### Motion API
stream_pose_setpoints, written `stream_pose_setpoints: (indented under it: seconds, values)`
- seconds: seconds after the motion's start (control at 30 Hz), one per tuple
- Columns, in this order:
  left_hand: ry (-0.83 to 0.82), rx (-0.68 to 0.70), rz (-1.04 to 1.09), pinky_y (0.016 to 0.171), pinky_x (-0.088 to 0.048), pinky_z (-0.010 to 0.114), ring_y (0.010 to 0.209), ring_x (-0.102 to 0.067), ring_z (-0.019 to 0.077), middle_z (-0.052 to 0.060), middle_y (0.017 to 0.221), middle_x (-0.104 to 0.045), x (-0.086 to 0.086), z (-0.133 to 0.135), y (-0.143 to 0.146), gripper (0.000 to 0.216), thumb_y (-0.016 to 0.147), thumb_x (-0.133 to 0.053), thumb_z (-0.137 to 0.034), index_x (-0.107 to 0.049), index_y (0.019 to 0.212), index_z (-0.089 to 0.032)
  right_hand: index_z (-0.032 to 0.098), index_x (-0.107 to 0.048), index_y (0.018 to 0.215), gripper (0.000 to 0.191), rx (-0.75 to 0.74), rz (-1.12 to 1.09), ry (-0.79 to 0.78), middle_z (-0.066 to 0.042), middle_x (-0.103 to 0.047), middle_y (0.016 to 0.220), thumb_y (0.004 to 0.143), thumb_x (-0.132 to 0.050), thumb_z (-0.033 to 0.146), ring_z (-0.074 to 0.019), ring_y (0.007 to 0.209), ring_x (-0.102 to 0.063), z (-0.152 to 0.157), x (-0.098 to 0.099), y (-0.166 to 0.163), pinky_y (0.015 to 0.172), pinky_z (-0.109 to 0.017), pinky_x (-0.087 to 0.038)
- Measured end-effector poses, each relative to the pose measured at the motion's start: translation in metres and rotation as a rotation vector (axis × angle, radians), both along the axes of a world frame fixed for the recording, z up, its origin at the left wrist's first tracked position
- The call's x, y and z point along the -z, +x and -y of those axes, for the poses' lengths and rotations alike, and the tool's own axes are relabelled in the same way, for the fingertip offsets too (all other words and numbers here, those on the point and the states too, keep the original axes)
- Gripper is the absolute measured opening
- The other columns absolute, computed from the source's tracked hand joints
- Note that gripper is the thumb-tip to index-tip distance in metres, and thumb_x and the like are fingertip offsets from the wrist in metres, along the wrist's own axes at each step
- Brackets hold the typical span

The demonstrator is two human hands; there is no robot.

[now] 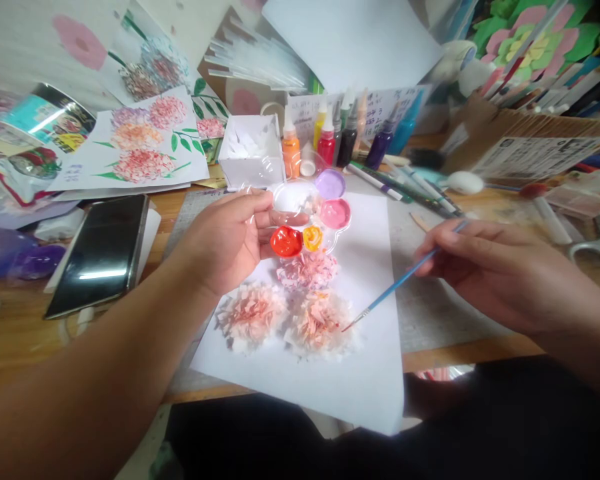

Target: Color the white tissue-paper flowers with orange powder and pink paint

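Observation:
My left hand [240, 233] grips a clear plastic paint palette [295, 195] by its left side and holds it over the far part of a white sheet of paper [360, 387]. Red paint [286, 241], yellow paint [313, 238], pink paint [335, 213] and purple paint [330, 183] sit in its wells. Between the fingers of my right hand [475, 260] is a thin blue paintbrush [403, 278]. Its tip meets or hovers just over the right ruffled paper flower [323, 320]; contact is unclear. The left paper flower [253, 315] and far paper flower [307, 269] are pinkish too.
Behind the palette stand several paint bottles [326, 143] and a white box [253, 153]. A phone [100, 253] lies at left, near finished flower pictures [140, 143]. Pens [420, 187], scissors [597, 247] and a cardboard box [530, 147] are at right. The table edge runs in front.

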State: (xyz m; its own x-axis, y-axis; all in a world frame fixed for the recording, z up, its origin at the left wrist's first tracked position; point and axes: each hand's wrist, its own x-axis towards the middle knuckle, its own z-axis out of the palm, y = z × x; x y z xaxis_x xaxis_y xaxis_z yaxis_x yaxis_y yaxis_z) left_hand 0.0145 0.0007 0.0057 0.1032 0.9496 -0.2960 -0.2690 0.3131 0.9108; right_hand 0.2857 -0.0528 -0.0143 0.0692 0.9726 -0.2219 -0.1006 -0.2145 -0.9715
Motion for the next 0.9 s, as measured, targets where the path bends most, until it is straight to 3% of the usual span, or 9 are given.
stream_pose_setpoints:
  seconds: [0.2,0.43,0.9]
  values:
    - [0.009,-0.005,0.008,0.055,-0.052,0.031,0.064,-0.070,0.0236,0.011,0.070,-0.069,0.002,0.000,-0.001,0.008,0.077,-0.061,-0.018,-0.053,0.074,-0.018,0.020,-0.075,0.064,0.029,0.007,0.015,-0.007,-0.002,-0.070,0.061,0.056,-0.090,0.044,-0.0118,0.055,-0.066,-0.003,0.002,0.000,0.056,-0.020,-0.055]
    - [0.017,-0.005,0.028,0.064,-0.054,0.034,0.082,-0.073,0.0278,0.010,0.072,-0.069,0.003,-0.001,-0.002,0.009,0.077,-0.061,-0.017,-0.053,0.075,-0.020,0.018,-0.075,0.066,0.018,-0.016,-0.052,0.005,-0.002,-0.070,0.064,0.066,-0.085,0.033,-0.0115,0.056,-0.065,-0.009,0.002,-0.001,0.057,-0.022,-0.056]
    - [-0.006,-0.016,0.005,0.053,-0.052,0.031,0.068,-0.071,0.0243,0.012,0.077,-0.071,-0.001,0.000,-0.002,0.010,0.079,-0.060,-0.019,-0.050,0.076,-0.019,0.018,-0.072,0.066,0.016,-0.013,-0.072,0.011,0.000,-0.067,0.063,0.071,-0.081,0.031,-0.0113,0.057,-0.065,-0.017,0.002,-0.010,0.059,-0.023,-0.054]
